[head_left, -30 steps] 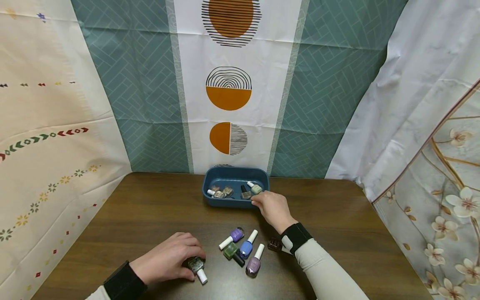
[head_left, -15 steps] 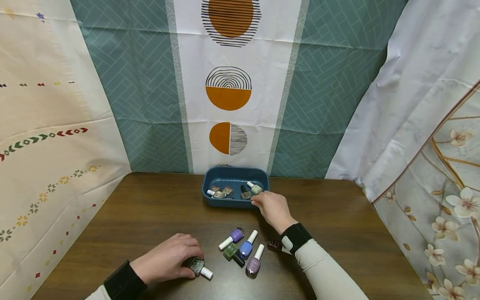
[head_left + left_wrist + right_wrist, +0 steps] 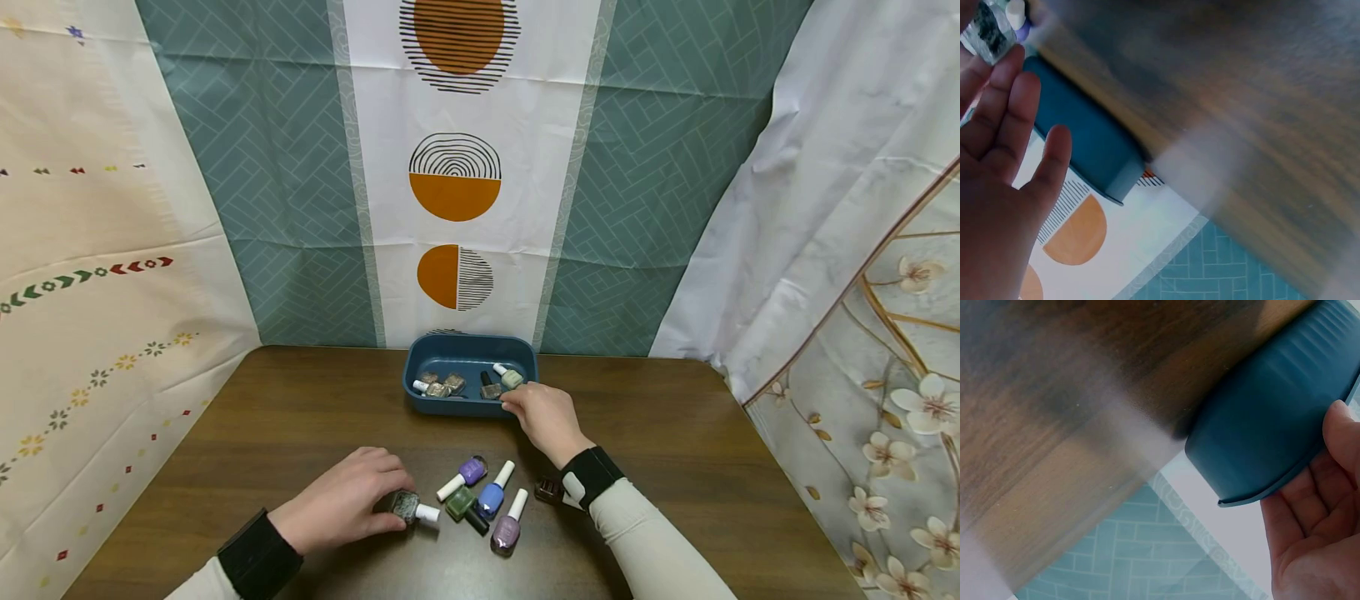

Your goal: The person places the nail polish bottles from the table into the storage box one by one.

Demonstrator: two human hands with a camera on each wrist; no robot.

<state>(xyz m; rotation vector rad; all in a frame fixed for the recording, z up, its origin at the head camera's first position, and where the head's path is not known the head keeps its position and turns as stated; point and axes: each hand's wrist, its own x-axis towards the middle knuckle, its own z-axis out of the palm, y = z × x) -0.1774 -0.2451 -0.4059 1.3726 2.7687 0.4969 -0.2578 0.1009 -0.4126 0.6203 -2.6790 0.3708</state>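
My left hand [image 3: 348, 500] holds a glittery dark nail polish bottle [image 3: 406, 506] by its glass, low over the table. Its white cap points right, toward a loose group of bottles. The same bottle [image 3: 990, 31] shows at the fingertips in the left wrist view. At the front right corner of a blue bin [image 3: 411, 379], my right hand [image 3: 546, 417] grips the rim. In the right wrist view the thumb [image 3: 1340, 425] lies at the rim of the bin [image 3: 1260, 419]. The other fingers pass behind the wall, so their tips are hidden.
Between the hands lie purple [image 3: 472, 471], green [image 3: 460, 503], blue [image 3: 491, 500] and mauve [image 3: 506, 533] polish bottles. A dark bottle [image 3: 548, 490] is partly under the right wrist. Several bottles, including a pale green one [image 3: 512, 379], lie inside the bin. Patterned cloth hangs behind the table [image 3: 322, 408].
The glittery bottle has turned in my left hand, its cap swinging from pointing toward me to pointing right. The left hand has shifted slightly right with it. My right hand stays at the bin.
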